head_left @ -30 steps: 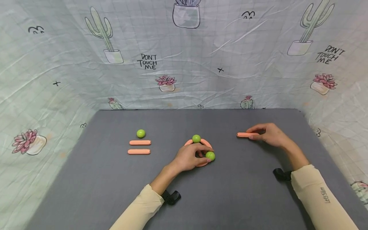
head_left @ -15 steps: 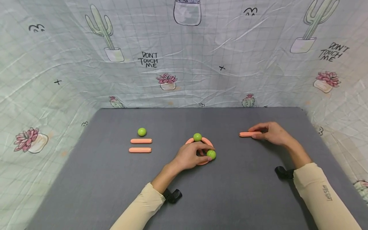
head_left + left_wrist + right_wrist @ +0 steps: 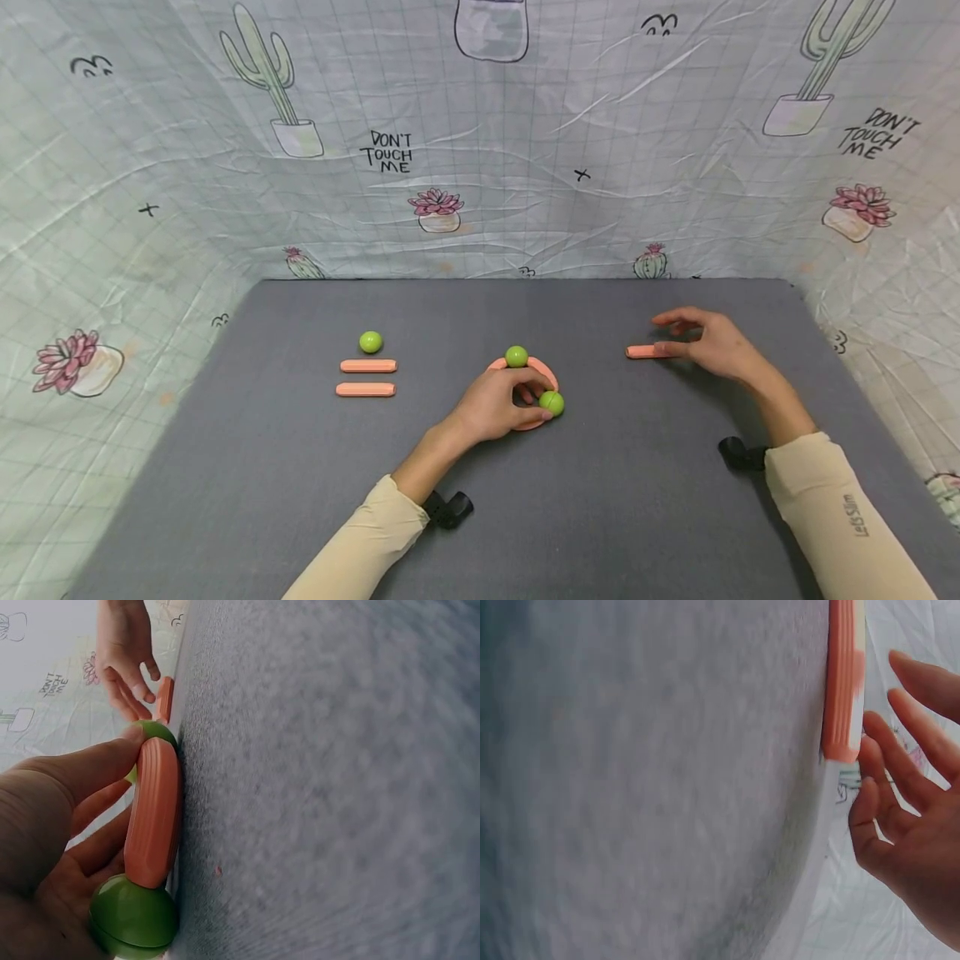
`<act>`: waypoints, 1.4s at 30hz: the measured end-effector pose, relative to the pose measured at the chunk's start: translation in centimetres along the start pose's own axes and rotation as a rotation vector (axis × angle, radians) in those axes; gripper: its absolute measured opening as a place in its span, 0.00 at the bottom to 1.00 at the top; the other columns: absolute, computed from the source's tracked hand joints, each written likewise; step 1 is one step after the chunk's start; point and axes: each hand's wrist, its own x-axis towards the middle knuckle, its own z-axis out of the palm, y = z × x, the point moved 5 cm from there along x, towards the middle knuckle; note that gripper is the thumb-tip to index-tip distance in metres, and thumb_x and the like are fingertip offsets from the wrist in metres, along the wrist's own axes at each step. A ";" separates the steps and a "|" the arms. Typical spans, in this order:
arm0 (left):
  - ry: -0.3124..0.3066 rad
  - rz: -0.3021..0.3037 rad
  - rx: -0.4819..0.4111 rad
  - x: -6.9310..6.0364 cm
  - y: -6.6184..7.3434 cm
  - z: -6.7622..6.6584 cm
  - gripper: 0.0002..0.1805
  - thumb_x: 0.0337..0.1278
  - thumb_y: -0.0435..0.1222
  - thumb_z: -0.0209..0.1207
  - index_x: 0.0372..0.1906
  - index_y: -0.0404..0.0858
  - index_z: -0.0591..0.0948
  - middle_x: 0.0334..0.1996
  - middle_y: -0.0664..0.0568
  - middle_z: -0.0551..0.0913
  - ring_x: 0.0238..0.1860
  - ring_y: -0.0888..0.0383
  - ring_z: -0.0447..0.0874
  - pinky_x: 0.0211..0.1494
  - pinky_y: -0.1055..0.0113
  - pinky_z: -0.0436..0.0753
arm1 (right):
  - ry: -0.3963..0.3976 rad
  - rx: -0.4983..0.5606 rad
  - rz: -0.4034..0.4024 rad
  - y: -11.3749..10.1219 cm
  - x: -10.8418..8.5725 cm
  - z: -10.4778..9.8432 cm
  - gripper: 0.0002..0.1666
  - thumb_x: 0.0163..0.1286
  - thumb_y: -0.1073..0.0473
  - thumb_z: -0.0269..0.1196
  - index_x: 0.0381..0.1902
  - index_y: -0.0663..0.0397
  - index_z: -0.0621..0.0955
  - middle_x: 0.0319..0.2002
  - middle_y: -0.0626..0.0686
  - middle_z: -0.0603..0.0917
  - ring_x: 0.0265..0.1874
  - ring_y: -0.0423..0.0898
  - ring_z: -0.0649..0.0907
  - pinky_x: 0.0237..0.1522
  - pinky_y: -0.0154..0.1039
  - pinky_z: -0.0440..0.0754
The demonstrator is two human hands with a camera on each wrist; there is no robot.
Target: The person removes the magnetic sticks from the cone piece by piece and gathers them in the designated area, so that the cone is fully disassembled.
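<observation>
Well, left hand (image 3: pixel 495 406): fingers pinching a green ball (image 3: pixel 552 404) on the orange ring (image 3: pixel 545 372).
Right hand (image 3: pixel 712 342): fingers parted beside an orange stick (image 3: pixel 640 352).

On the grey tabletop (image 3: pixel 630 508) lie an orange ring (image 3: pixel 544 373) with green balls (image 3: pixel 516 357) under the left hand (image 3: pixel 491 406), two orange bars (image 3: pixel 367 366) and a lone green ball (image 3: pixel 371 342) to its left, a third bar (image 3: pixel 640 352) beside the right hand (image 3: pixel 720 343).
</observation>
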 end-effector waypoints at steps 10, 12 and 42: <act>0.012 0.076 0.247 -0.3 0.9 -1.0 0.14 0.53 0.46 0.78 0.46 0.56 0.91 0.41 0.68 0.91 0.45 0.63 0.84 0.56 0.57 0.72 | 0.056 0.052 -0.065 -3.5 -0.4 1.7 0.27 0.73 0.48 0.70 0.64 0.52 0.82 0.61 0.58 0.85 0.54 0.50 0.81 0.49 0.37 0.80; 0.008 0.071 0.291 -0.5 1.1 -1.1 0.15 0.54 0.47 0.77 0.47 0.58 0.91 0.42 0.68 0.90 0.46 0.62 0.81 0.54 0.57 0.71 | 0.058 0.061 -0.098 -4.1 -0.4 2.2 0.25 0.72 0.50 0.70 0.62 0.53 0.83 0.59 0.57 0.86 0.52 0.46 0.82 0.50 0.34 0.81; 0.052 0.049 0.004 -1.9 -0.9 -2.2 0.12 0.51 0.39 0.79 0.41 0.45 0.91 0.34 0.57 0.90 0.37 0.63 0.87 0.45 0.72 0.84 | -0.320 0.129 -0.333 -11.9 -0.8 10.8 0.21 0.70 0.60 0.71 0.60 0.52 0.84 0.43 0.50 0.90 0.39 0.44 0.86 0.44 0.37 0.84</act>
